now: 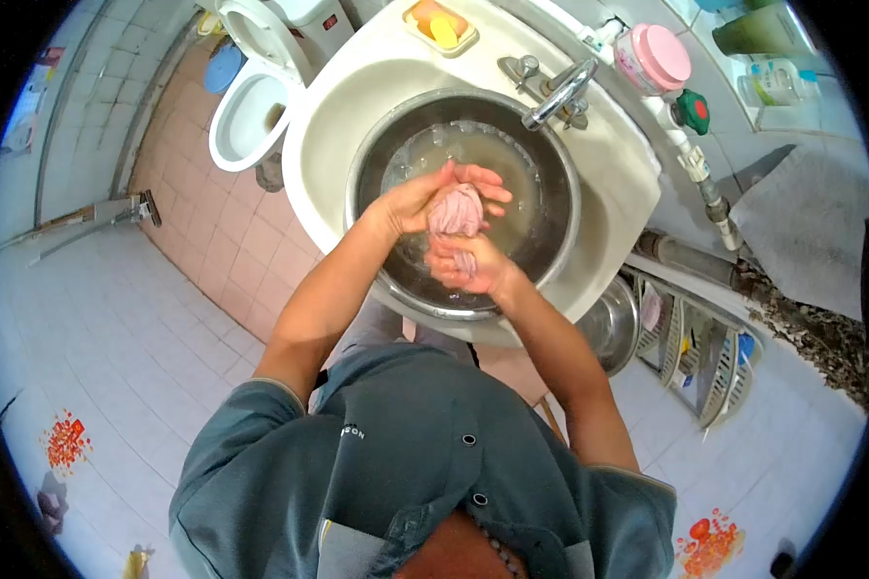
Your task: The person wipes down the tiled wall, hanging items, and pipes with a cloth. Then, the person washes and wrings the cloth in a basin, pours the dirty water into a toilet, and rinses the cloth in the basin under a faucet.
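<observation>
A bunched pink cloth (456,209) is held between my two hands, over a round metal basin (365,183) of cloudy, sudsy water (512,164). On the left, my left hand (417,205) cups the upper part of the cloth, with its fingers bent around it. Just below, my right hand (475,263) is closed on the lower end, and a bit of pink shows between its fingers. The basin sits in a cream sink (323,125), under a curved metal faucet (562,92).
A soap dish (441,26) with orange and yellow pieces is on the sink's back rim. A pink jar (653,58) stands behind the faucet. At the upper left is a toilet (251,116). A metal bowl (612,328) and a rack (690,347) are at the right.
</observation>
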A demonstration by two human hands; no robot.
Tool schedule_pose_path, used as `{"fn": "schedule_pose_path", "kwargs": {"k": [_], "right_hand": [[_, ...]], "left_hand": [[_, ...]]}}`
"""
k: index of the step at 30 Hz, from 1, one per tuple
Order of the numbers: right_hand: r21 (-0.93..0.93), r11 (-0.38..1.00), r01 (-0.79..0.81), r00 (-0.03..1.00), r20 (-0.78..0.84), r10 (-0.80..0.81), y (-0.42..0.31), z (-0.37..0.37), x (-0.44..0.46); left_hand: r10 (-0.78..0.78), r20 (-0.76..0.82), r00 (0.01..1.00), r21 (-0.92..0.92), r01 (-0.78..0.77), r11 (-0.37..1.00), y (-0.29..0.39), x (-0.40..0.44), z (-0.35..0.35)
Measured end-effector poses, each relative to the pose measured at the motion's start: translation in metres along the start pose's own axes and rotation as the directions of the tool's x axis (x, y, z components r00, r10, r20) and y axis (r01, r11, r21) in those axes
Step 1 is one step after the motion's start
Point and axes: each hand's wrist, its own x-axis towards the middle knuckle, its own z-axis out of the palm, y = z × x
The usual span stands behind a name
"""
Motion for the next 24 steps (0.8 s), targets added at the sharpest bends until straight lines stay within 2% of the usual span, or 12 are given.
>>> {"fn": "schedule_pose_path", "kwargs": {"k": [2,5,7,8,10,11,15,17,19,20,22,24], "right_hand": [[0.303,0.953,-0.001,0.927,0.357,-0.113,0.000,0.019,0.003],[0.392,0.920,0.020,0.895,0.403,-0.192,0.006,0.039,0.002],[0.393,0.919,0.039,0.922,0.340,-0.185,0.007,0.041,-0.001],[0.359,0.932,0.049,0.981,0.156,-0.112,0.004,0.043,-0.006],[0.321,0.946,0.049,0.999,-0.034,-0.040,0.003,0.037,-0.005],[0.211,0.977,0.034,0.983,-0.181,0.005,0.009,0.024,-0.001],[-0.187,0.980,-0.070,0.790,-0.610,-0.060,0.007,0.008,0.014],[-0.288,0.950,-0.123,0.766,-0.636,-0.093,0.027,-0.044,0.037],[-0.821,0.568,-0.051,0.515,-0.509,-0.689,0.047,-0.076,0.058],[-0.827,0.561,-0.046,0.517,-0.500,-0.695,0.042,-0.069,0.055],[-0.802,0.485,-0.350,0.458,-0.598,-0.658,0.033,-0.047,0.041],[-0.820,0.481,-0.311,0.535,-0.570,-0.624,0.038,-0.065,0.033]], "left_hand": [[-0.012,0.139,0.990,0.053,0.004,0.999,0.000,0.001,-0.001],[-0.060,0.270,0.961,0.087,0.037,0.996,-0.013,0.004,-0.015],[-0.071,0.131,0.989,0.112,0.056,0.992,-0.017,0.005,-0.024],[-0.069,-0.164,0.984,0.284,0.114,0.952,-0.011,0.002,-0.004],[-0.017,-0.357,0.934,0.375,0.159,0.913,-0.017,0.004,0.000],[0.056,-0.530,0.846,0.447,0.223,0.866,-0.020,0.005,0.002],[0.110,-0.609,0.785,0.449,0.228,0.864,-0.039,0.015,-0.028],[0.345,-0.623,0.702,0.711,0.325,0.623,-0.043,0.020,-0.035],[0.391,-0.641,0.660,0.729,0.365,0.579,-0.048,0.023,-0.022],[0.444,-0.649,0.617,0.746,0.402,0.531,-0.048,0.026,-0.016],[0.393,-0.685,0.613,0.700,0.405,0.588,-0.050,0.027,-0.016],[0.332,-0.723,0.607,0.643,0.413,0.645,-0.054,0.022,-0.016]]}}
